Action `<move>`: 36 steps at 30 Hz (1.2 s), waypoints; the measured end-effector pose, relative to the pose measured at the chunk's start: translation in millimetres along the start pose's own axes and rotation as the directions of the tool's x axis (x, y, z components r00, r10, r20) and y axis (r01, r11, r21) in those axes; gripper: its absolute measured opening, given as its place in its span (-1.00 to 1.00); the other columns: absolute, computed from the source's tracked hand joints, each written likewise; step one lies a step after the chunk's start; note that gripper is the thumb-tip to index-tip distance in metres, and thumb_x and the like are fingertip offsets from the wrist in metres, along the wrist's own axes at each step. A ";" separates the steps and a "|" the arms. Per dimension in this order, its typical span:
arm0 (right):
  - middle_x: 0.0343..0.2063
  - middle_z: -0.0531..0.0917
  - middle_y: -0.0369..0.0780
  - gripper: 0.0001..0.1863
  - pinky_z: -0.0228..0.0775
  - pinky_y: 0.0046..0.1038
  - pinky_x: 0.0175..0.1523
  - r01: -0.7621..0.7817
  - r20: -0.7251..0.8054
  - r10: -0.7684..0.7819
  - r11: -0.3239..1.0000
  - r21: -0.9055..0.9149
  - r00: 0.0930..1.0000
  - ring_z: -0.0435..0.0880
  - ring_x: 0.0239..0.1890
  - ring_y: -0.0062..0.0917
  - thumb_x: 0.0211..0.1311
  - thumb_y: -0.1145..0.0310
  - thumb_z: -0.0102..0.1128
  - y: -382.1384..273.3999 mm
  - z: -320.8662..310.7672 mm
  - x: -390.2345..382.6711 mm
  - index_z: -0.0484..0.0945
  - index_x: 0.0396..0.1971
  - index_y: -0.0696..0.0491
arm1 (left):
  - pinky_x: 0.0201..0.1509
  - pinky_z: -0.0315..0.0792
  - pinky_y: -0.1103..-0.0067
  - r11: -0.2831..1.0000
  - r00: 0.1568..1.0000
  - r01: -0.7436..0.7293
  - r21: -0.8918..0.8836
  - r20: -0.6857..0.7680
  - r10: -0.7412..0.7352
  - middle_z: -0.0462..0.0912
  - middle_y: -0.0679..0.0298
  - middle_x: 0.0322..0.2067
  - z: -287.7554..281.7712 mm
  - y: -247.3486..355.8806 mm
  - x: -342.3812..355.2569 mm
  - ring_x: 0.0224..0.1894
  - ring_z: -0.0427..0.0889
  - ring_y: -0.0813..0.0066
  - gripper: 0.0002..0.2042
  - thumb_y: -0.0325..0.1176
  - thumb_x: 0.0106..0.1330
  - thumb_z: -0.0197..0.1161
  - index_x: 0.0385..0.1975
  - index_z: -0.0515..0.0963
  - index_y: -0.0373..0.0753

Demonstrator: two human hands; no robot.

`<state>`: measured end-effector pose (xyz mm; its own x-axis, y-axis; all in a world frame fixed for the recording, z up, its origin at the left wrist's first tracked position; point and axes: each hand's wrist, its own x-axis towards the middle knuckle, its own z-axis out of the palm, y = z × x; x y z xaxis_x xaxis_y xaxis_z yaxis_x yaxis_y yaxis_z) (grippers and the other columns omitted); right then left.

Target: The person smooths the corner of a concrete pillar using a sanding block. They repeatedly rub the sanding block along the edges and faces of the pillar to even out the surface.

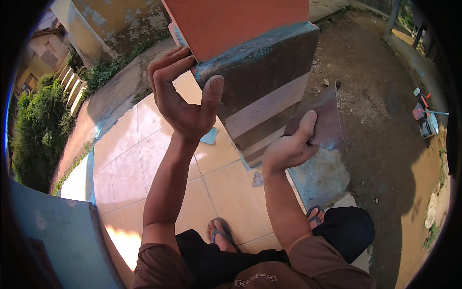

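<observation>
Holding possible sandpaper (328,123), right grip (291,149)

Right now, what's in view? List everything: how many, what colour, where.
Pillar: one, orange above, dark-striped below, top centre
Sheet: one, brown, centre right
Floor: one, peach tiles, centre
Scraps: two, blue and grey, on the floor
Bushes: one cluster, green, far left
Steps: several, cream, upper left
Wall: one, yellowish, top left
Ledge: one, blue, lower left
Bucket: one, white, far right
Ground: one stretch, brown, right
Sandals: two, dark, lower centre
Shirt: one, brown, bottom
Trousers: one pair, black, bottom
Arms: two, bare, lower centre
Left fingers: one set, bare, at the pillar's left edge
Right fingers: one set, bare, holding the sheet
</observation>
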<state>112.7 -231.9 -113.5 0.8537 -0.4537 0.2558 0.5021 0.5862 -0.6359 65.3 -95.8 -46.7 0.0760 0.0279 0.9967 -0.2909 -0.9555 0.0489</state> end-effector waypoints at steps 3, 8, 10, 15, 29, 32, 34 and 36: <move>0.25 0.43 0.01 -0.50 0.09 -0.19 0.37 0.398 0.449 -0.321 0.913 -0.087 0.834 0.32 0.35 -0.19 0.39 0.32 -0.03 4.2 -5.7 -6.5 0.37 0.22 0.31 | 0.05 0.41 0.37 0.998 0.997 -0.047 -0.050 -0.059 0.044 0.59 0.08 -0.19 4.3 -3.8 4.1 -0.03 0.54 0.22 -0.60 -0.06 0.24 0.37 -0.25 0.53 -0.33; 0.35 0.31 0.05 -0.38 -0.04 -0.06 0.41 0.805 0.865 -0.333 0.579 -0.125 0.374 0.11 0.45 0.01 0.34 0.22 0.00 15.0 -20.7 -39.1 0.29 0.32 0.24 | -0.06 0.43 0.45 0.969 0.999 0.039 -0.245 -0.014 -0.044 0.56 0.10 -0.24 -1.2 -23.3 6.5 -0.10 0.56 0.29 -0.79 -0.27 0.37 0.20 -0.36 0.55 -0.32; 0.34 0.32 0.04 -0.36 -0.08 -0.04 0.41 0.800 0.849 -0.346 0.584 -0.137 0.399 0.12 0.45 0.03 0.32 0.18 0.02 8.8 -4.8 -35.7 0.31 0.33 0.21 | -0.06 0.43 0.45 0.953 0.994 0.088 -0.291 -0.042 -0.104 0.54 0.10 -0.24 5.9 -24.0 0.2 -0.11 0.56 0.31 -0.82 -0.31 0.37 0.18 -0.36 0.54 -0.32; 0.37 0.28 0.03 -0.37 -0.10 -0.02 0.42 0.877 0.788 -0.526 0.479 -0.038 0.321 0.09 0.45 0.05 0.35 0.18 -0.01 -3.1 52.9 -8.1 0.28 0.35 0.19 | -0.08 0.38 0.44 0.960 0.982 0.054 -0.275 -0.161 -0.101 0.46 0.07 -0.23 21.3 -18.9 -1.4 -0.17 0.47 0.32 -0.84 -0.34 0.39 0.10 -0.31 0.50 -0.32; 0.30 0.41 -0.06 -0.41 -0.01 0.01 0.35 0.800 0.814 -0.410 0.591 -0.107 0.412 0.22 0.38 0.06 0.30 0.14 0.19 19.9 -10.3 -37.7 0.43 0.25 0.13 | -0.06 0.34 0.40 0.967 0.978 -0.056 -0.250 -0.210 0.003 0.45 0.04 -0.24 27.5 -29.8 -5.4 -0.16 0.43 0.25 -0.85 -0.39 0.30 0.04 -0.27 0.48 -0.33; 0.35 0.29 0.08 -0.42 -0.12 0.00 0.44 0.822 0.788 -0.465 0.563 -0.090 0.405 0.12 0.42 0.10 0.39 0.16 -0.13 1.5 29.5 -37.5 0.36 0.30 0.18 | -0.04 0.33 0.39 0.943 0.968 -0.033 -0.332 -0.246 -0.053 0.46 0.04 -0.23 29.5 -31.1 -4.0 -0.16 0.42 0.24 -0.85 -0.42 0.26 0.04 -0.27 0.48 -0.33; 0.34 0.31 0.07 -0.43 -0.09 0.01 0.43 0.842 0.790 -0.494 0.536 -0.053 0.364 0.12 0.41 0.11 0.36 0.21 -0.12 0.8 30.9 -31.0 0.37 0.28 0.19 | -0.01 0.31 0.38 0.951 0.973 -0.003 -0.310 -0.220 -0.068 0.45 0.03 -0.23 29.4 -26.6 -6.8 -0.15 0.41 0.24 -0.84 -0.43 0.23 0.05 -0.28 0.49 -0.33; 0.31 0.32 0.09 -0.46 -0.05 -0.02 0.41 0.863 0.805 -0.483 0.500 -0.069 0.344 0.15 0.38 0.08 0.36 0.23 -0.11 9.3 9.6 -31.5 0.40 0.27 0.18 | -0.02 0.31 0.38 0.946 0.967 -0.059 -0.318 -0.254 -0.025 0.46 0.03 -0.24 34.1 -29.9 -3.4 -0.15 0.40 0.24 -0.84 -0.43 0.21 0.06 -0.28 0.50 -0.33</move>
<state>91.8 -205.8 -120.6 0.1629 0.1008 0.9815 0.9784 -0.1445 -0.1475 106.3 -77.4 -53.8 -0.1614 0.1251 0.9789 -0.5829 -0.8125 0.0077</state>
